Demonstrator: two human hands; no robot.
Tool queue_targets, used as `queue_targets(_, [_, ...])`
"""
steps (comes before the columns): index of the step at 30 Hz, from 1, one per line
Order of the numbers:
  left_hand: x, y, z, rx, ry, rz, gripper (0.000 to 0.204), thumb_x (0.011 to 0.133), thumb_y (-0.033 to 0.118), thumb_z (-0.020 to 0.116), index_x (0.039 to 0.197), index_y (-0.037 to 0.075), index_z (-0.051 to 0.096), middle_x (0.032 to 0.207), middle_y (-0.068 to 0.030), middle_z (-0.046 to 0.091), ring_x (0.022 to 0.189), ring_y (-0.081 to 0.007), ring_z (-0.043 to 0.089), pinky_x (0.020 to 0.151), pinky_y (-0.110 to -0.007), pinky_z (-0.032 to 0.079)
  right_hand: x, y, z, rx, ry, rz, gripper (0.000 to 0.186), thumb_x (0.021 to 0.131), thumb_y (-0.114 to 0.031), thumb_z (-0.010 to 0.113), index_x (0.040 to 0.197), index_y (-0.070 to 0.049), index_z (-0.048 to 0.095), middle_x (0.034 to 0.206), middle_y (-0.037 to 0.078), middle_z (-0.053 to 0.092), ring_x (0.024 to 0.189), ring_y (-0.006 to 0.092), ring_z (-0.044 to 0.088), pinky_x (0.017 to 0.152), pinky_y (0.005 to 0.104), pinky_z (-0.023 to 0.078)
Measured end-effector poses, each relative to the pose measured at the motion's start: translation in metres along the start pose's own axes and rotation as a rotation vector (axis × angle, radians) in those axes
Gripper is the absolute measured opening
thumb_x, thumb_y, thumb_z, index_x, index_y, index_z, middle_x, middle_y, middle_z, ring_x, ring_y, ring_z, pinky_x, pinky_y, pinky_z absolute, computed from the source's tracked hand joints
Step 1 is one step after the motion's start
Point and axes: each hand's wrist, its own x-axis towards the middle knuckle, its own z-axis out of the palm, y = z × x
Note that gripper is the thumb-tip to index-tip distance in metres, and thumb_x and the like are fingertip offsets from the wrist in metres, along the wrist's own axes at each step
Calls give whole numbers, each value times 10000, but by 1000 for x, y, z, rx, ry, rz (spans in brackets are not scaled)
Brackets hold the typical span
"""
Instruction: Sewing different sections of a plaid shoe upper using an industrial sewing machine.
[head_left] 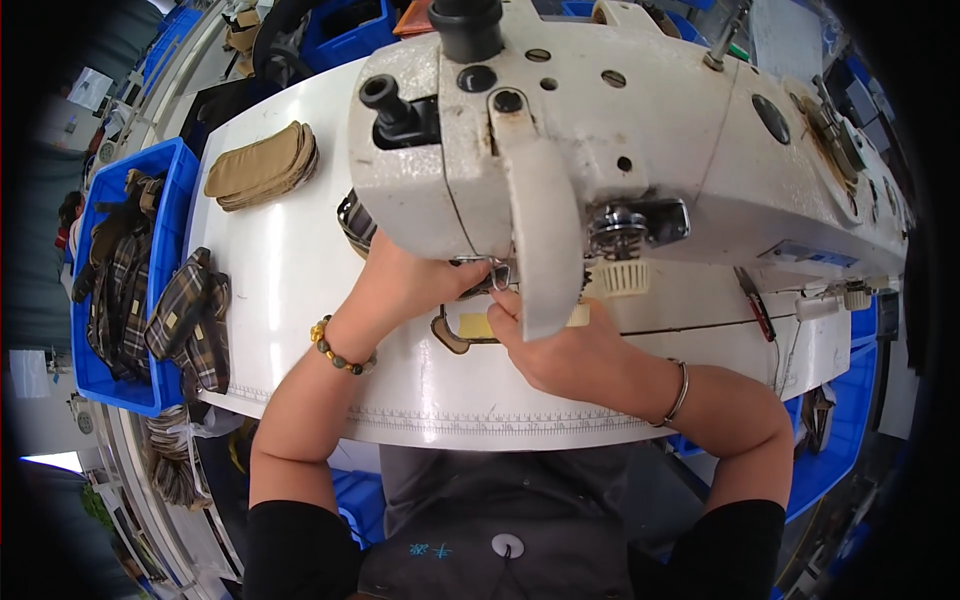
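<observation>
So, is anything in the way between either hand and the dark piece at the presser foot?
Nothing visible comes between the left hand and the dark piece at the metal presser foot. The white curved machine part overlaps the right hand in this view, hiding some fingers; whether it blocks them can't be told.

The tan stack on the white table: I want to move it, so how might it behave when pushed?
The tan stack may fan apart, as its layered edges look uneven and no band shows. It probably slides easily, since the white table looks glossy. Rolling seems unlikely: it lies flat.
</observation>
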Motion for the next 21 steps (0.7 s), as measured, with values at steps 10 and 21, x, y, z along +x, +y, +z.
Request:
queue_targets(10, [-4,9,2,121,35,-84,389,728,215,823,1086,87,737,1002,-130,735,930,-313,704,807,-398,549,0,7,7,83,80,-26,287,795,-69,651,1069,16,667,713,55,663,479,189,610,430,329,498])
queue_targets(21, [-7,7,8,116,1,-206,370,761,252,805,1100,120,743,1024,-116,743,936,-323,710,791,-410,560,-2,7,12,176,126,42,276,809,-77,652,1074,-3,672,595,29,579,457,188,595,410,333,480])
